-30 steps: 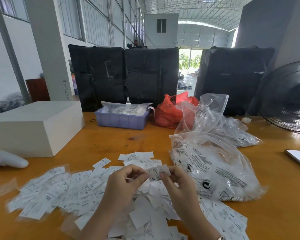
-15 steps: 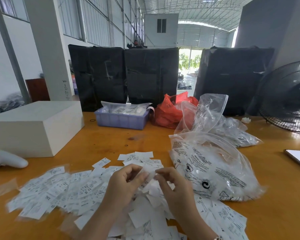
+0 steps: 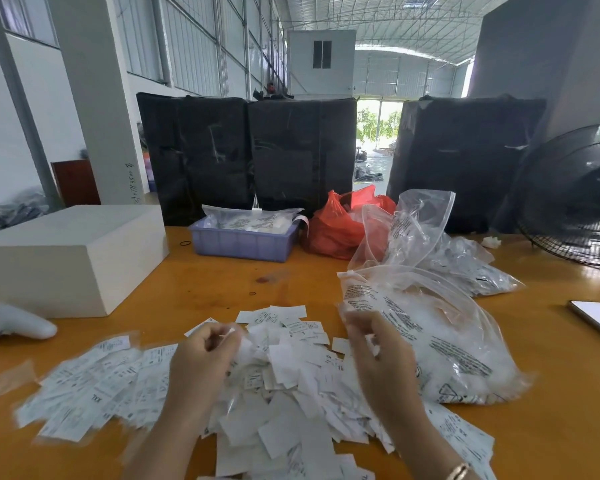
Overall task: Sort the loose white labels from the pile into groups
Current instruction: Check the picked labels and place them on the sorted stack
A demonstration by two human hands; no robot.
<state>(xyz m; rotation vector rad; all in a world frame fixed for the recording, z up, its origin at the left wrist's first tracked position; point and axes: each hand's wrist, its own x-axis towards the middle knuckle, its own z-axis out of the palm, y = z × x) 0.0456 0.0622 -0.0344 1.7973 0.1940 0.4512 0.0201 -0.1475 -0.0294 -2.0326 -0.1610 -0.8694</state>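
Since half a second ago, we are seeing our two hands drawing apart: then they were meeting over one label, and now the left hand [image 3: 205,358] is sitting left of centre while the right hand [image 3: 378,355] is hovering beside the clear printed bag [image 3: 440,341]. We are pinching a small white label [image 3: 226,336] in the curled fingertips of the left hand. Our right hand's fingers are loosely curled and blurred, so we cannot tell whether they are holding anything. Both hands are hanging just above the pile of loose white labels [image 3: 284,403], which is spreading across the orange surface [image 3: 222,282] beneath and between the wrists. A flatter spread of labels [image 3: 90,386] is lying to the left of the left hand.
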